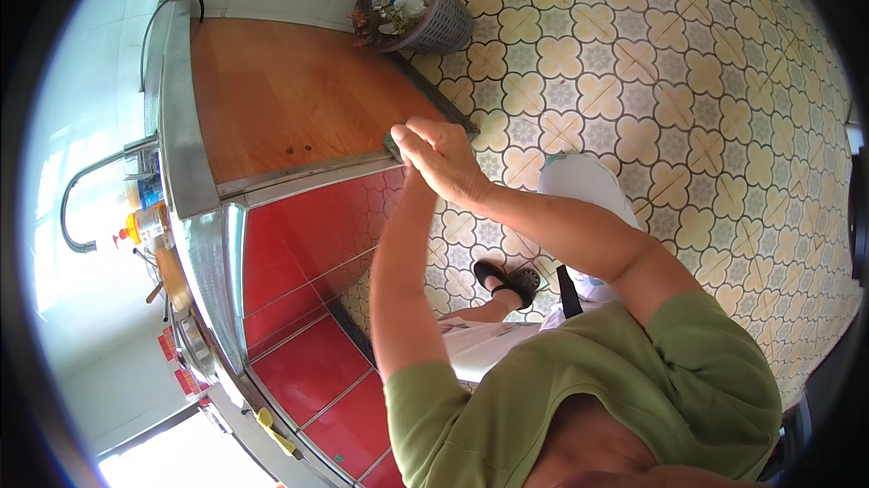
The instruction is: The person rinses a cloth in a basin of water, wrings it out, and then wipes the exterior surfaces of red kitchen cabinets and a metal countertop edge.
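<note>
My right hand [445, 159] is curled over my left hand [411, 167] at the near right corner of a wooden cabinet side panel [292, 94]. A small part of a dark green cloth or pad [392, 146] shows at the fingertips, against the panel's metal-trimmed edge [319, 172]. My right hand appears closed on it. Most of my left hand is hidden beneath the right, so its fingers cannot be made out. Both forearms reach forward, close together.
A plastic waste basket [448, 23] full of refuse stands beyond the panel. Red tiles [326, 379] line the cabinet's recess. On the counter at left are a faucet [66, 196], a pump bottle [142, 225] and metal pans [197, 345]. Patterned floor tiles [638, 60] lie at right.
</note>
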Available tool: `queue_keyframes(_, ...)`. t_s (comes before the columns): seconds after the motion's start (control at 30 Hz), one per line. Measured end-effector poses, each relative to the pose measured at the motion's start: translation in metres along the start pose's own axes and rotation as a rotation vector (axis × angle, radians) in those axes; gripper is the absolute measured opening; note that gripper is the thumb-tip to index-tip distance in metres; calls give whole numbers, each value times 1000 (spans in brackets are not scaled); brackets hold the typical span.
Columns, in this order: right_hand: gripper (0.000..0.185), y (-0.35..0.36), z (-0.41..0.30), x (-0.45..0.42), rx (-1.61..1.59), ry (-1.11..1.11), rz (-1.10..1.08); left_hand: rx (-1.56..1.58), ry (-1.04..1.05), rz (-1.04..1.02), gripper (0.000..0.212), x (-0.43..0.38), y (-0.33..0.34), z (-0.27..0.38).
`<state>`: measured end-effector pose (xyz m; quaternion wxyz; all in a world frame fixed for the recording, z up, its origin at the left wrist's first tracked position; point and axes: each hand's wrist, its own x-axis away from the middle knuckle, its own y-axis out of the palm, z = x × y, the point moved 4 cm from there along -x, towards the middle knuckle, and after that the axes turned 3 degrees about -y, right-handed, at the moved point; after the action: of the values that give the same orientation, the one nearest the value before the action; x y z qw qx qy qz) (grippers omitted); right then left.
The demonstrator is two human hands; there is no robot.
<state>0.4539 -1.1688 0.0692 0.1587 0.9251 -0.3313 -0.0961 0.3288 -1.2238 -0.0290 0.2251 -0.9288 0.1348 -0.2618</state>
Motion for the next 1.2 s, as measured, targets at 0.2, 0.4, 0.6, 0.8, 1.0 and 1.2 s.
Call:
queue_keyframes(0.2,43,-23,-8,-19,-138,-57,118,-132,-327,344,34,34,-138,-142)
queue_keyframes(0.4,37,-21,-4,-18,-242,-72,197,-172,-638,629,28,-16,-85,-181)
queue_keyframes(0.6,34,-24,-18,-16,-398,-44,250,399,117,362,26,-20,-1,13)
queue_keyframes(0.8,35,-9,0,-18,-335,-92,222,1234,544,186,27,121,23,-21)
queue_keyframes(1.0,31,42,-29,23,-11,-421,-2,2422,-329,396,24,229,165,-163)
queue_keyframes(1.2,18,238,-169,87,337,-1450,-602,2405,-847,1504,25,249,224,-264)
